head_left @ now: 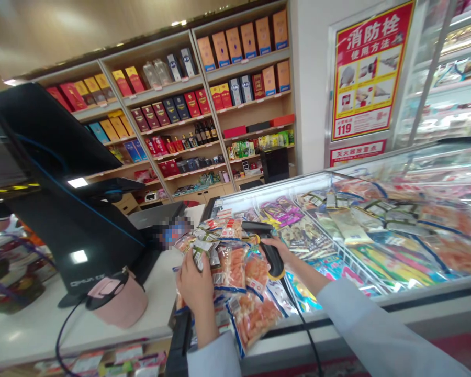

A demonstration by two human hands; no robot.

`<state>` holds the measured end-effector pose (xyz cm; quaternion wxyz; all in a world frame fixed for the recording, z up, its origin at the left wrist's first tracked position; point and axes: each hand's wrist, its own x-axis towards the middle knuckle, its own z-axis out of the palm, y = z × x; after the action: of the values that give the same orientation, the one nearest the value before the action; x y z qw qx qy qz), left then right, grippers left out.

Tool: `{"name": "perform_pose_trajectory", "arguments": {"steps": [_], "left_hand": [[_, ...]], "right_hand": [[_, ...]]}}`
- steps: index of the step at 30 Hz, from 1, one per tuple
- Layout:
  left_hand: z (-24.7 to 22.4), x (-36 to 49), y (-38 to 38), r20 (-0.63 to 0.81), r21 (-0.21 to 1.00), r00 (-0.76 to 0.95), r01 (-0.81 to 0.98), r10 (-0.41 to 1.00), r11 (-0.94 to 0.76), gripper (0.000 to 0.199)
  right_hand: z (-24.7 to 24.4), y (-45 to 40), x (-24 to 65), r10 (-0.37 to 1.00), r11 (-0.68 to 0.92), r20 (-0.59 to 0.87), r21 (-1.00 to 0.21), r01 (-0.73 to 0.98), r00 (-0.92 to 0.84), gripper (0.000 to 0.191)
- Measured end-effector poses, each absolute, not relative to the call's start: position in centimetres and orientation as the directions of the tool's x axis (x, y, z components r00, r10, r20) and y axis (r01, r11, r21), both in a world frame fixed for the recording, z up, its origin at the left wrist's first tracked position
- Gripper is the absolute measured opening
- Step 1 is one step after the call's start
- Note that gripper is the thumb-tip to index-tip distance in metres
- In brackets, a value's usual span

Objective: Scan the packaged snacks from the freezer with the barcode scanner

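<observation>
My right hand (279,251) is wrapped round the handle of a black and yellow barcode scanner (273,257), its head pointing left over the pile and its cable trailing down. My left hand (196,277) has its fingers curled on a small silver and green packet (202,248) at the pile's left side. Beneath both hands, clear bags of orange-pink food (234,264) lie heaped on the near left corner of the freezer. One such bag (253,318) hangs lowest, near the front edge.
On the left, a black checkout terminal (90,230) stands on a white counter (157,301) beside a pink container (120,303). The glass-topped chest freezer (412,298) holds many colourful packets. Shelves of boxed goods (172,112) and a red fire-hydrant poster (371,73) stand behind.
</observation>
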<state>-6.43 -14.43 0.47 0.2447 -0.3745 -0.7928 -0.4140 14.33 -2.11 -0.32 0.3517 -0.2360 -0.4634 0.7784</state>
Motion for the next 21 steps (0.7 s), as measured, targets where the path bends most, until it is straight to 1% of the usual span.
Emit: {"name": "perform_pose_trajectory", "arguments": {"steps": [7,13,15,18,21], "left_hand": [[0.4,-6.7,-14.7,0.711,0.464,-0.54,0.842,0.45,0.277,0.057],[0.7,-7.0,-14.7,0.647,0.571,-0.637,0.769,0.419,0.288,0.063],[1.1,-6.9,-14.8,0.636,0.553,-0.638,0.77,0.434,0.32,0.063],[1.5,-7.0,-15.1,0.622,0.516,-0.628,0.778,0.468,0.359,0.063],[1.6,-7.3,-15.4,0.576,0.542,-0.641,0.764,0.508,0.351,0.067]], "right_hand": [[-0.6,-2.1,14.1,0.782,-0.287,0.033,-0.867,-0.406,-0.623,0.031],[-1.0,-1.7,13.8,0.796,-0.275,0.046,-0.861,-0.428,-0.604,0.034],[-0.7,-1.7,13.8,0.801,-0.239,0.082,-0.864,-0.443,-0.593,0.035],[0.3,-1.8,14.2,0.826,-0.178,0.159,-0.837,-0.518,-0.54,0.035],[1.8,-2.1,15.4,0.831,-0.126,0.24,-0.798,-0.589,-0.502,0.033]]}}
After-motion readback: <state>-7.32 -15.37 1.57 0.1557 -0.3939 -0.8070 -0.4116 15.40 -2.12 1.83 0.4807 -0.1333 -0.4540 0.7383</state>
